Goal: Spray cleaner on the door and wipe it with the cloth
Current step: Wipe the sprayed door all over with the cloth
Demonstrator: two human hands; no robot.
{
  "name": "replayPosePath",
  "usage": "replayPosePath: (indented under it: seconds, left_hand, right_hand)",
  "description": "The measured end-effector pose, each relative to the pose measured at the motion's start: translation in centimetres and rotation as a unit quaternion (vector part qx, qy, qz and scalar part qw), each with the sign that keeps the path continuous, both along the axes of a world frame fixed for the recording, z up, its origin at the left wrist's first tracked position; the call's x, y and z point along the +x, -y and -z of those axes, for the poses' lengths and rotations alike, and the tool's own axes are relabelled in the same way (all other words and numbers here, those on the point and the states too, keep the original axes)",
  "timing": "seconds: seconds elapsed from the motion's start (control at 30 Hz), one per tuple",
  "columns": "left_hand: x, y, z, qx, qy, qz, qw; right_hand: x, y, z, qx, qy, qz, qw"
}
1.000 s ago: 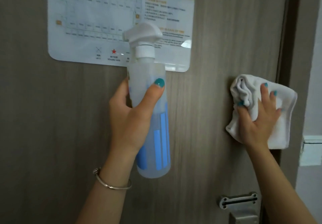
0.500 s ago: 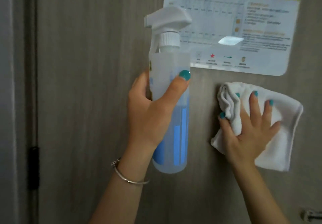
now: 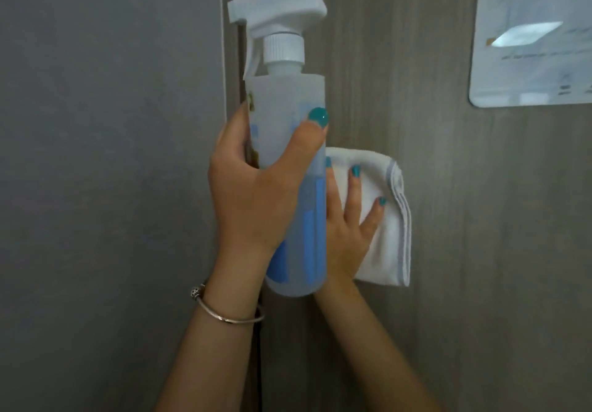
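We see the left hand (image 3: 256,194) wrapped around a translucent spray bottle (image 3: 290,168), thumb across its front and the fingers hidden behind it; the bottle stands upright with its white trigger head (image 3: 275,5) pointing left. A silver bangle (image 3: 224,309) circles the left wrist. The bottle hides the thumb side of the right hand (image 3: 349,229), whose visible fingers lie straight and spread, pressing a folded white cloth (image 3: 387,219) flat against the wood-grain door (image 3: 448,251). Part of the cloth is covered by the bottle and the hand. Both forearms rise from the bottom edge. At upper right a laminated notice (image 3: 531,33) is cut off by the frame, its print blurred and unreadable. A grey wall (image 3: 112,187) fills the left.
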State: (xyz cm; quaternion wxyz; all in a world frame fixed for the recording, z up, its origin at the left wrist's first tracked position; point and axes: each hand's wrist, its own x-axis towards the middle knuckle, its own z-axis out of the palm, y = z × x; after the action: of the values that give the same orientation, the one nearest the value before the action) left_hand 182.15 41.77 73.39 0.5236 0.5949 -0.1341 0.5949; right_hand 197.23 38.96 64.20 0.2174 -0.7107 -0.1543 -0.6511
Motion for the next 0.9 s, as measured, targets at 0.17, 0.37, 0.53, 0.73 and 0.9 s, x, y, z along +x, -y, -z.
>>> replayPosePath:
  seconds: [0.17, 0.37, 0.53, 0.73, 0.9]
  left_hand:
    - [-1.4, -0.7, 0.0, -0.023, 0.011, -0.007, 1.000]
    - [-1.3, 2.9, 0.8, -0.039, -0.001, 0.022, 0.999]
    - [0.5, 9.7, 1.1, -0.013, -0.028, 0.034, 0.999]
    - [3.4, 20.2, 0.9, -0.036, -0.038, 0.136, 0.989]
    - [5.4, 28.4, 1.2, -0.055, -0.025, 0.185, 0.981]
  right_hand:
    - [-2.0, -2.2, 2.5, -0.018, 0.018, -0.205, 0.978]
    - [-0.2, 4.3, 3.7, -0.184, 0.091, -0.087, 0.975]
    - [1.9, 14.8, 4.5, -0.243, 0.100, -0.027, 0.964]
    - [2.8, 29.4, 2.9, -0.295, 0.080, -0.001, 0.952]
    - [3.6, 40.6, 2.7, -0.334, 0.070, 0.029, 0.940]
